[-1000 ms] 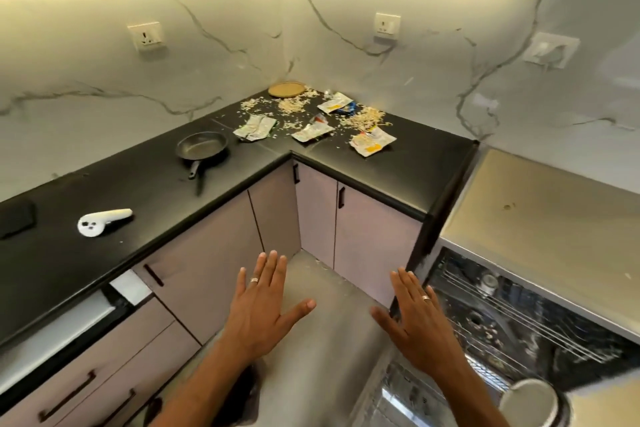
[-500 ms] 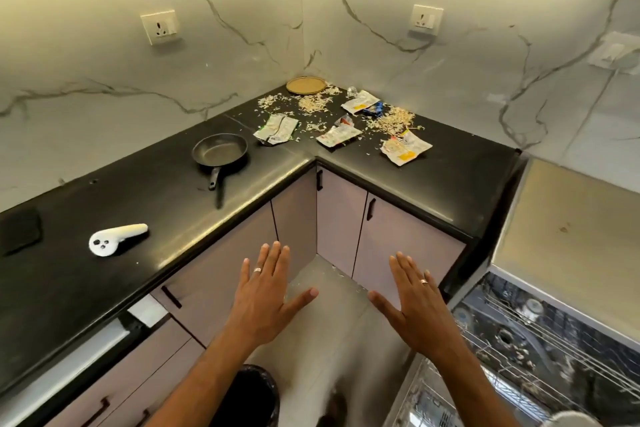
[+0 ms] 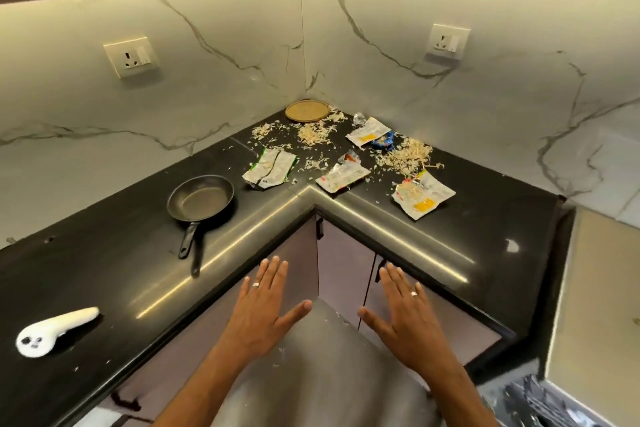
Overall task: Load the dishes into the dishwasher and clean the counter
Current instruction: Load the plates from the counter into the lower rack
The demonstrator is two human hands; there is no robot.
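A black L-shaped counter [image 3: 104, 274] fills the corner. On it stands a small black frying pan [image 3: 200, 198] with its handle pointing toward me. A round tan plate [image 3: 307, 110] lies in the far corner. Around it are scattered flakes [image 3: 403, 158] and several torn food wrappers [image 3: 423, 195]. My left hand [image 3: 261, 312] and my right hand [image 3: 408, 319] hover flat, palms down, fingers straight, in front of the counter's inner corner, holding nothing. A sliver of the open dishwasher [image 3: 533, 399] shows at the bottom right.
A white controller-shaped device [image 3: 52, 331] lies on the counter at the left. Pale cabinet doors [image 3: 346, 263] sit below the counter. Wall sockets [image 3: 131, 55] are set in the marble backsplash. A beige dishwasher top [image 3: 602, 305] is at the right.
The view has swung left and up toward the counter corner, so the dishwasher has slid almost out of view. Both hands stay flat and empty in front of me.
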